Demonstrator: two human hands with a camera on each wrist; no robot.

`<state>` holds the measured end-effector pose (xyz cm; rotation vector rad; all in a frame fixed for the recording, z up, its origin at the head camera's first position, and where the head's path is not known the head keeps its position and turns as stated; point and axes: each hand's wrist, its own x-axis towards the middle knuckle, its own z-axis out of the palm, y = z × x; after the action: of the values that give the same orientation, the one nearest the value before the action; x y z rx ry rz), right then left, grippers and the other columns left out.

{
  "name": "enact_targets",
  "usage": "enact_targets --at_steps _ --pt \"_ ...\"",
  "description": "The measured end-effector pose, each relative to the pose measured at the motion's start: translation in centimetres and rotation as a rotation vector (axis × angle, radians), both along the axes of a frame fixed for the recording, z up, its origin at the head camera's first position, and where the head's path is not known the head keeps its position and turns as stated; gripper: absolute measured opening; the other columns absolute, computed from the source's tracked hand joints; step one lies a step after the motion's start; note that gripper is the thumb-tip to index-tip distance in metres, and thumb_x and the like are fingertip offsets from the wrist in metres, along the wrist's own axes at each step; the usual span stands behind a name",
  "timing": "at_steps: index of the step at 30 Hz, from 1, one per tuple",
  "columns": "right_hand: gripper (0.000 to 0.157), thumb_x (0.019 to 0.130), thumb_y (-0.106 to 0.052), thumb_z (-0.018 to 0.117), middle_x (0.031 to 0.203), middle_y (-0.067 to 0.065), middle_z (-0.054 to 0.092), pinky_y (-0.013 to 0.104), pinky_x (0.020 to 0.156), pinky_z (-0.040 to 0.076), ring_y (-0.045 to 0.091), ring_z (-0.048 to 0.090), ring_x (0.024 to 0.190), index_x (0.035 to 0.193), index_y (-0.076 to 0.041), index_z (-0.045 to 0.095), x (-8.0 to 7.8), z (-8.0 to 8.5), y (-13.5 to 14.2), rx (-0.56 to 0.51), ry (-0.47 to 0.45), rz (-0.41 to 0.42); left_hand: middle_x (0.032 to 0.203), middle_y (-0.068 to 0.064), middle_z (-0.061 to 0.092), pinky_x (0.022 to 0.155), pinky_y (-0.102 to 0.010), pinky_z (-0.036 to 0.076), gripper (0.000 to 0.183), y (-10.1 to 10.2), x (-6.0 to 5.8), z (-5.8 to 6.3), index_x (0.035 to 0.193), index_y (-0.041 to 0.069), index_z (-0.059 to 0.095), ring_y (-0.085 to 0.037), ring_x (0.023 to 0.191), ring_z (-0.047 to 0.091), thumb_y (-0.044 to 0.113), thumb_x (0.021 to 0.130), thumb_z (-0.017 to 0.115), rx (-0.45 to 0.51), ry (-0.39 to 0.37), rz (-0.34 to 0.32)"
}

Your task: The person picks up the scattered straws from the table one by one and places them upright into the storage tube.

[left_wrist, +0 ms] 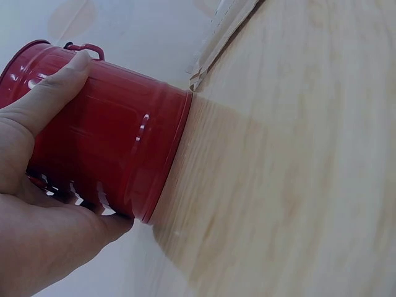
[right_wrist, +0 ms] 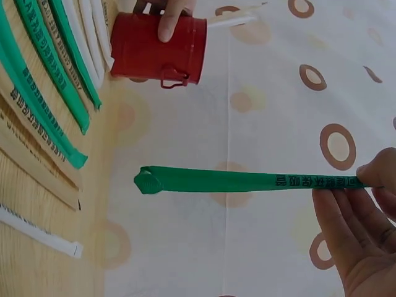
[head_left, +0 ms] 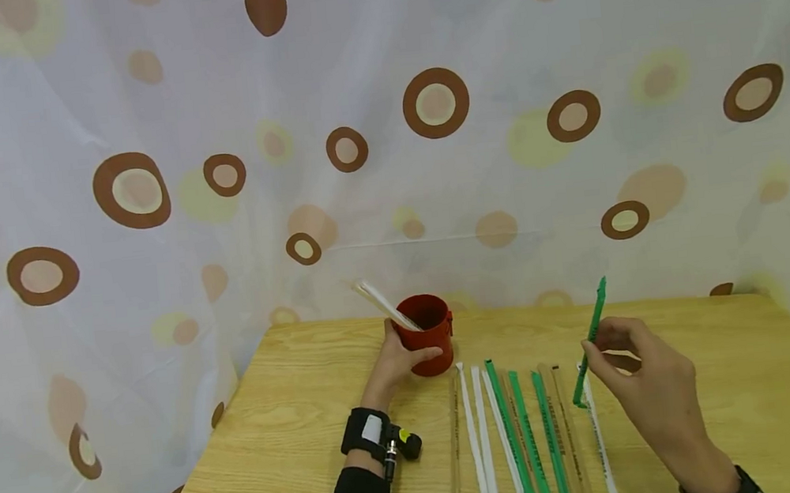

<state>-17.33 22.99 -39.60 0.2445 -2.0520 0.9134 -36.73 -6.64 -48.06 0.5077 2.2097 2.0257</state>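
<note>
My left hand (head_left: 394, 364) grips the side of a small red metal bucket (head_left: 436, 360), thumb across its front in the head view. The bucket stands upright on the table at the back, and a small wire ear shows on its side. Pale wrapped straws (head_left: 388, 308) lean out over its left rim. Between thumb and fingertips, my right hand (head_left: 658, 384) pinches a green paper-wrapped straw (head_left: 597, 321) near its middle, held up to the right of the bucket. Dark printing runs along that wrapper (right_wrist: 216, 180) in the right wrist view.
Several wrapped straws lie side by side in front of the bucket: brown (head_left: 455, 447), white (head_left: 485, 444) and green (head_left: 530, 440). One white straw (head_left: 603, 449) lies apart under my right hand. The wooden table (head_left: 277, 432) ends at a spotted curtain (head_left: 389, 183).
</note>
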Motion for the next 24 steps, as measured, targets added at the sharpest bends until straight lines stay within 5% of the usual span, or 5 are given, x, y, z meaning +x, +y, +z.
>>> enact_targets --at_steps 8,13,17,24 --pt "0.035 0.081 0.013 0.077 0.098 0.007 0.071 0.009 0.078 0.053 -0.008 0.065 0.096 0.111 -0.001 0.066 -2.3 0.3 -3.2 -0.027 0.056 0.190 0.151 -0.014 0.042 0.118 -0.054 0.031 0.098 0.0 0.0 -0.1 0.153 0.009 0.018 -0.033 0.140 0.041 0.009 0.082 0.086 -0.008 -0.002 -0.006" --pt "0.029 0.088 0.008 0.074 0.101 0.010 0.070 0.019 0.080 0.057 0.012 0.071 0.096 0.113 -0.001 0.063 -6.8 2.1 -6.9 -0.101 0.137 0.329 0.151 -0.015 0.041 0.118 -0.054 0.031 0.096 -0.4 -0.3 0.1 0.152 0.010 0.020 -0.033 0.141 0.040 0.008 0.082 0.085 -0.020 -0.010 0.021" --pt "0.023 0.093 0.003 0.070 0.101 0.014 0.069 0.031 0.081 0.060 0.024 0.072 0.094 0.113 0.002 0.061 -10.4 2.9 -9.5 -0.129 0.183 0.364 0.151 -0.015 0.041 0.118 -0.054 0.031 0.096 -0.4 -0.3 0.0 0.152 0.010 0.019 -0.034 0.141 0.040 0.009 0.083 0.085 -0.036 -0.008 0.017" --pt "0.020 0.096 -0.005 0.068 0.100 0.013 0.070 0.037 0.076 0.062 0.025 0.071 0.092 0.114 -0.001 0.061 -13.9 2.0 -12.6 -0.011 -0.029 0.349 0.151 -0.012 0.043 0.118 -0.050 0.032 0.096 0.0 0.1 -0.1 0.153 0.013 0.020 -0.031 0.139 0.042 0.010 0.083 0.085 -0.034 -0.010 0.003"
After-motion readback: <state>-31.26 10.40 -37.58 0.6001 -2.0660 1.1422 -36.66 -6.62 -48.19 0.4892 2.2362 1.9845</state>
